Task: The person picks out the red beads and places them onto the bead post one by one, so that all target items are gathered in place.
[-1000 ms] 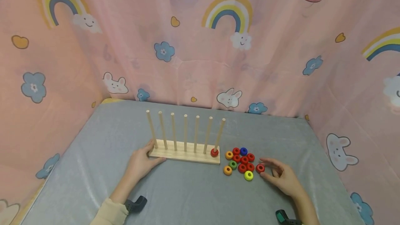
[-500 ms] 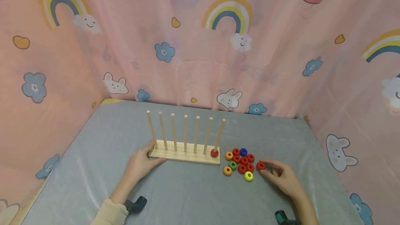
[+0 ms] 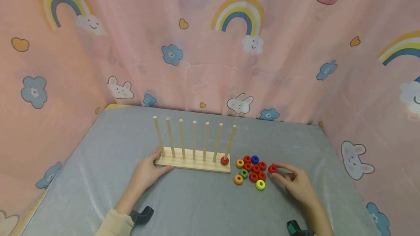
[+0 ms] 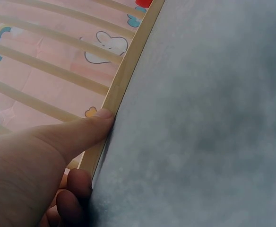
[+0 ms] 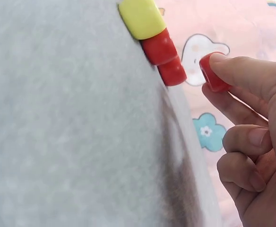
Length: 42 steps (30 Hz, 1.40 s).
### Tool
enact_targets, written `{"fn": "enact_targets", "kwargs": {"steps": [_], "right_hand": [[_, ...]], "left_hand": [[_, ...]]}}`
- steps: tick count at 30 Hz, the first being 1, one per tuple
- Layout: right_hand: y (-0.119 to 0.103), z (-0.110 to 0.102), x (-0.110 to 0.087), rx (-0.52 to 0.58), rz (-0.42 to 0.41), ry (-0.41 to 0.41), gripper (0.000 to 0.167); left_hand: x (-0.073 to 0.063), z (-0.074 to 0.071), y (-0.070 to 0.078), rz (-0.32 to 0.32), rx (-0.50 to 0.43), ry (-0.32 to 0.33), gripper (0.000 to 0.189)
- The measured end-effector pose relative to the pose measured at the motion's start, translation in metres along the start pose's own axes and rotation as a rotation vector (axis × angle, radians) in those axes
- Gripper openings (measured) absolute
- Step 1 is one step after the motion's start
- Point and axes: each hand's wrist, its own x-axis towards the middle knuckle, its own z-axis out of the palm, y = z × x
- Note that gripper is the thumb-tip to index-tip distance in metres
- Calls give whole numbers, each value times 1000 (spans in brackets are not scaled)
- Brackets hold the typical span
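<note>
Where the right hand is: near the right side of the grey table, thumb and fingertips pinching a red ring, its lower fingers bent in.
Pinched red ring: just right of the loose rings, apart from them, and off the cloth in the right wrist view.
Left hand: gripping the left end of the wooden stand, thumb on the near edge, the other fingers bent about the end.
Pegs: seven in a row, left to right, with another red ring at the foot of the rightmost.
Loose rings: close together right of the stand; six red rings, two orange rings on the left side, a green ring beside them, a blue ring at the far side, a yellow ring nearest.
Curtain: pink, printed with rainbows and rabbits, behind the table.
Wrists: a dark device on each; a cream sleeve on the left forearm.
</note>
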Motion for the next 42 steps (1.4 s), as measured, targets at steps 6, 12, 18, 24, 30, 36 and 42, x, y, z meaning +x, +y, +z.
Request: {"fn": "enact_targets", "kwargs": {"steps": [6,12,18,24,30,36,42], "right_hand": [[-9,-1,4,-28,41,-21,35],[-22,-2,12,-44,62,-40,39],[-31,-1,19,-35,33,-40,39],[-38,1,24,-29,-47,-15,41],[-48,2,26,-9,-53,-15,36],[-58,3,30,-3,-30,-20,35],[-64,5,32,14,-52,-15,39]], "left_hand": [[0,0,0,0,4,6,90],[1,0,-1,7,6,7,90],[1,-1,-1,14,11,11,89],[1,0,0,6,12,13,91],[1,0,-1,-7,5,-1,93],[2,-1,-1,-1,3,0,92],[2,0,0,-3,3,2,91]]}}
